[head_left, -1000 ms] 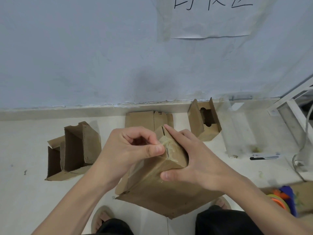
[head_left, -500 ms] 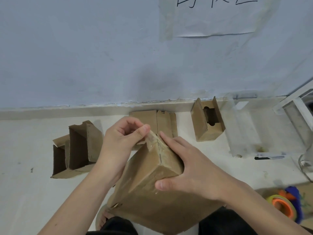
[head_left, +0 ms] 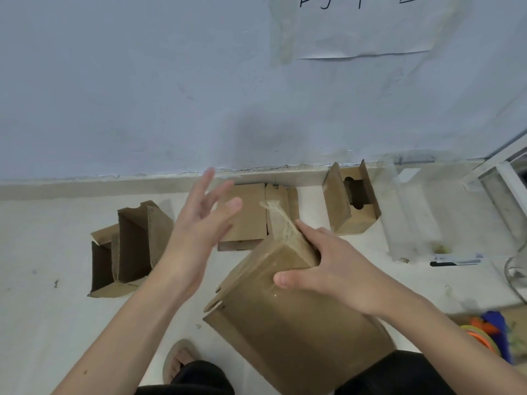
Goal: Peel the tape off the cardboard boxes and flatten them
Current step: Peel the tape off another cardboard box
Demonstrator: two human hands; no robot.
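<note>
pale blue-grey wall (head_left: 142, 95) up top with a taped paper sheet (head_left: 362, 27), off-white floor (head_left: 42, 323) below it. cardboard box (head_left: 291, 317) sits tilted in the lower middle, bottom edge down by the person's dark trousers (head_left: 399, 374), top corner pointing up and away. right hand (head_left: 339, 269) grips the box's upper right corner: thumb laid across the near face, fingers wrapped over the far edge. a strip of clear tape (head_left: 278, 219) stands up off that top corner, stuck to the box at its lower end, free end loose in the air just above the right fingers. left hand (head_left: 199, 232) is off the box, up and to the left of it, fingers spread and straight, holding nothing, blurred; not touching tape or box. on the floor by the wall: an opened box on its side (head_left: 131, 246) at left, a flattened box (head_left: 251, 215) behind the left hand, a small upright box with a cutout (head_left: 350, 198) at right, all apart from the held one. clear plastic sheet (head_left: 410, 212) and a dark pen (head_left: 456, 262) further right, orange tape roll (head_left: 482, 337) at the right edge. one sandalled foot (head_left: 179, 360) shows at the bottom.
</note>
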